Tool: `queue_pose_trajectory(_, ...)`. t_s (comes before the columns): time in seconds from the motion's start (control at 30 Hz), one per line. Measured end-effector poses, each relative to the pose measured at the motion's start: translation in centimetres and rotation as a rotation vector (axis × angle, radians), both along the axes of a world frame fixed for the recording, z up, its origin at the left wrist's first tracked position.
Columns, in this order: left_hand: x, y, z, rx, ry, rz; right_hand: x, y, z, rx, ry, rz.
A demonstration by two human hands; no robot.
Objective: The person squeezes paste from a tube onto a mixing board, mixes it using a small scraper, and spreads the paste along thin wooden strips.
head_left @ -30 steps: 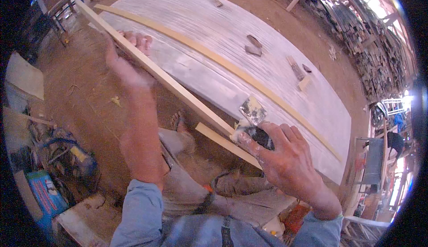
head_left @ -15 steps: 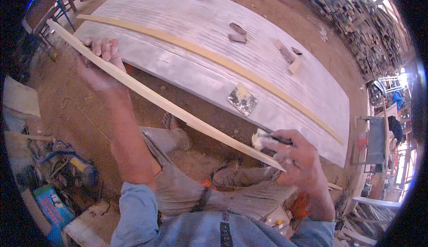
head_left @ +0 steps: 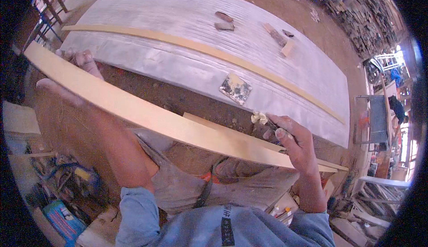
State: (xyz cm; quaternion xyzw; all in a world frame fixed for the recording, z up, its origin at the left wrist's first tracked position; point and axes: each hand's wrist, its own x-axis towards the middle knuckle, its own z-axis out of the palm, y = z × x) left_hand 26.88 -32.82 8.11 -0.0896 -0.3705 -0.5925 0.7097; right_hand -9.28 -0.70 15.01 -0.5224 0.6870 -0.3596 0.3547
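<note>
A long pale wooden strip (head_left: 147, 113) slants across my lap, its broad face turned up. My left hand (head_left: 76, 75) is wrapped round it near the far left end. Near its right end, my right hand (head_left: 290, 135) pinches a small tool with a cream-coloured lump (head_left: 258, 117) at its tip; the tool is mostly hidden by the fingers. A square plate smeared with filler (head_left: 235, 88) lies at the near edge of the pale ribbed board (head_left: 169, 64). Another long strip (head_left: 200, 47) lies along that board. Below it, a further strip (head_left: 223, 130) is partly behind the held one.
Dark scraps (head_left: 224, 22) and a small block (head_left: 287, 48) lie on the ribbed board. Stacked wood (head_left: 356, 15) stands at the upper right. Tools and cords (head_left: 67, 175) lie at the lower left beside a blue box (head_left: 64, 220). White frames (head_left: 379, 193) are at the right.
The held strip has turned to show its broad face, and its left end has moved down and left. My right hand has come off the filler plate with the lump on the tool.
</note>
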Motion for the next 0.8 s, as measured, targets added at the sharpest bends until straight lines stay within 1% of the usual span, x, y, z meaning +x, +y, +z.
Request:
queue_pose_trajectory(0.03, -2.1, 1.7, 2.0, 0.218, -0.068, 0.301, -0.3, 0.1, -0.1, -0.002, -0.003, -0.013)
queue_pose_trajectory(0.1, -2.0, 2.1, 2.4, 0.426, -0.14, 0.596, -0.9, 0.2, -0.1, -0.012, 0.048, -0.017)
queue_pose_trajectory(0.17, 1.7, -0.1, 0.1, 0.269, -0.207, 0.332, -1.0, 0.5, -0.2, -0.024, 0.002, -0.073)
queue_pose_trajectory(0.2, 1.4, 0.0, 0.2, 0.26, -0.211, 0.337, -1.0, 0.5, -0.2, -0.029, -0.042, -0.121)
queue_pose_trajectory(0.27, 0.2, 0.5, 0.7, 0.154, 0.11, -0.035, -1.3, 0.5, -0.1, -0.051, -0.011, -0.113)
queue_pose_trajectory(0.3, 0.2, 0.4, 0.6, 0.147, 0.105, -0.027, -1.3, 0.5, 0.1, -0.067, 0.028, -0.112)
queue_pose_trajectory(0.37, 0.0, 0.0, 0.3, -0.069, 0.103, -0.148, -1.1, 0.6, 0.2, -0.076, 0.013, -0.117)
queue_pose_trajectory(0.4, -1.0, 0.8, 1.0, 0.053, 0.155, -0.003, -1.1, 0.7, 0.1, -0.077, 0.001, -0.13)
queue_pose_trajectory(0.43, -0.8, 0.7, 0.9, 0.052, 0.152, -0.001, -1.1, 0.6, 0.1, -0.078, -0.002, -0.128)
queue_pose_trajectory(0.5, -0.7, 0.3, 0.4, 0.005, 0.169, -0.133, -1.2, 0.8, 0.0, -0.086, 0.019, -0.104)
queue_pose_trajectory(0.6, 0.1, -0.4, -0.9, 0.04, 0.25, -0.249, -0.8, 1.2, 0.3, -0.035, 0.035, -0.124)
queue_pose_trajectory(0.67, 2.2, -0.9, -1.5, 0.175, 0.265, -0.238, 0.0, 2.2, -0.2, -0.138, -0.003, -0.021)
queue_pose_trajectory(0.7, 5.3, -3.4, -3.3, 0.133, 0.275, -0.235, 0.6, 2.6, -0.4, -0.185, -0.045, 0.032)
queue_pose_trajectory(0.73, 6.7, -3.9, -3.8, 0.17, 0.234, -0.204, 1.8, 2.9, -0.4, -0.232, -0.126, 0.079)
queue_pose_trajectory(0.8, 7.7, -3.8, -5.1, 0.264, 0.144, -0.103, 3.7, 3.7, -0.8, -0.338, -0.094, 0.22)
